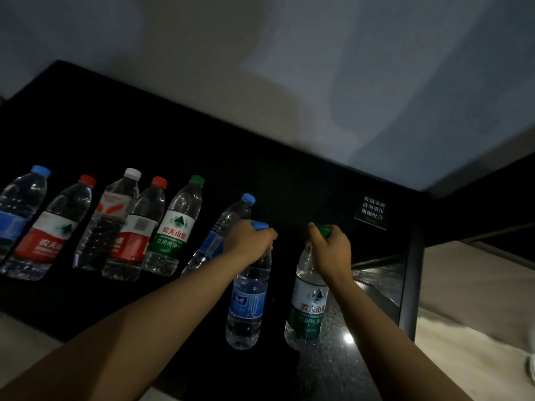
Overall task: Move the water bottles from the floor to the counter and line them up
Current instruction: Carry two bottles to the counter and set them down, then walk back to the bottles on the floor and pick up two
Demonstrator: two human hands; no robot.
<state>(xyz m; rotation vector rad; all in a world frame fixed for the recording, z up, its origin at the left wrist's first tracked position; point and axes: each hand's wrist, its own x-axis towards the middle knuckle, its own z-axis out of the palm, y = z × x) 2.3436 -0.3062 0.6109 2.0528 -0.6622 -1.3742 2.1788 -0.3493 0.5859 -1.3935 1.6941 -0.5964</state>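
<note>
Black and glossy, the table (289, 175) already carries a row of six bottles (173, 227) standing upright along its left and middle stretch. The person's two hands bring in the next pair. The left hand (249, 238) grips the blue-label bottle (247, 305) round the neck just under its blue cap. The right hand (330, 250) grips the green-label bottle (308, 308) the same way under its green cap. Both bottles hang with their long axes near vertical, caps up, bases toward the table's near edge. The light is dim, and I cannot tell whether those bases touch the surface or hover just above it.

What matters for the coming move is the gap. The row ends at the last bottle (228, 224), blue-capped, which stands just behind and left of the left hand. Bare table lies beyond it to the right, up to the small sign (372, 211). The left hand is the nearer one to that end, so its bottle would likely go forward into the next slot. The green-label bottle would follow beside it on the right.
</note>
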